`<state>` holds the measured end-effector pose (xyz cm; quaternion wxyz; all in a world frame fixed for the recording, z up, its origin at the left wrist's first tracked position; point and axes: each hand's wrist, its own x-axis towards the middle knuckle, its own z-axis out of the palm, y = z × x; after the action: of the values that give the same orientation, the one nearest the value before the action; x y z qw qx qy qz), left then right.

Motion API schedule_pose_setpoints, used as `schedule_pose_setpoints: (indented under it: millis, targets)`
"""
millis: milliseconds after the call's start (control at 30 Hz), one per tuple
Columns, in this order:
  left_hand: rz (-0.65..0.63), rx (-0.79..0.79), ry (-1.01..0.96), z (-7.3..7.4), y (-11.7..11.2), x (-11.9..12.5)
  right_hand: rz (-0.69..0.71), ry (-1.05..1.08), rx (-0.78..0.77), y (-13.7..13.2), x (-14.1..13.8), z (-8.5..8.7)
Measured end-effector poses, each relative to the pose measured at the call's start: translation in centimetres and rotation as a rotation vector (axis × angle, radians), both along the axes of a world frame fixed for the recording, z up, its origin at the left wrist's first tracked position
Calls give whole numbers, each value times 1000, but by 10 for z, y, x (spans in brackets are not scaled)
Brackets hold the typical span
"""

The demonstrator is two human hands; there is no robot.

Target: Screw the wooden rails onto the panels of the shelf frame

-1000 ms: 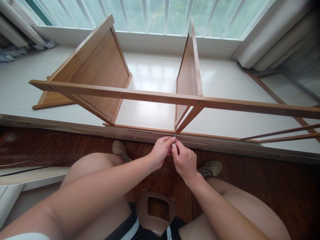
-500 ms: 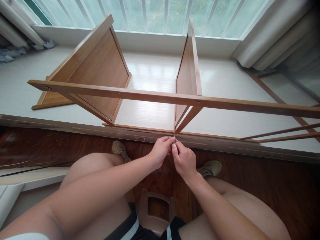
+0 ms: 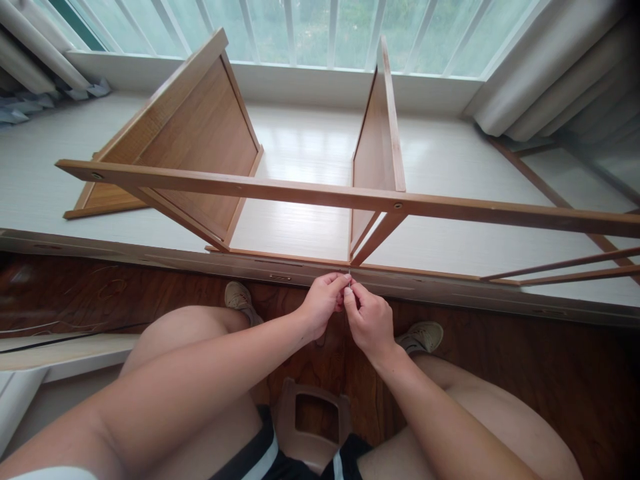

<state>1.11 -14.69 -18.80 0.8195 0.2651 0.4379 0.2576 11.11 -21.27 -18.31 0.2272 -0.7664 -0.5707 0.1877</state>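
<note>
My left hand (image 3: 323,303) and my right hand (image 3: 369,321) meet fingertip to fingertip just below the front edge of the white ledge. Both are closed in a pinch on a small thin metal piece (image 3: 349,283), mostly covered by the fingers; its exact kind does not show. Right above them, a wooden shelf frame (image 3: 290,190) lies on its side on the ledge. Its near rail crosses the view and has metal screw heads (image 3: 398,206) in it. Two wooden panels (image 3: 200,137) (image 3: 375,143) stand upright between the rails.
The white ledge (image 3: 440,153) runs below a barred window (image 3: 310,33), with curtains (image 3: 540,73) at both sides. Between my legs is a brown plastic stool (image 3: 287,417) on the dark wooden floor (image 3: 475,360). A white piece of furniture (image 3: 65,363) stands at the left.
</note>
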Motion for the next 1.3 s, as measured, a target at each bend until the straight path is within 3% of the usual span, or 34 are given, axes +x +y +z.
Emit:
schedule_pose_setpoints:
  millis: [500, 900, 1300]
  targets:
    - [23, 35, 48, 2, -12, 0, 25, -27, -3, -3, -3, 3]
    - [22, 36, 53, 7, -7, 1, 29, -71, 12, -2, -1, 2]
    - [23, 54, -7, -2, -7, 1, 12, -104, 46, -2, -1, -1]
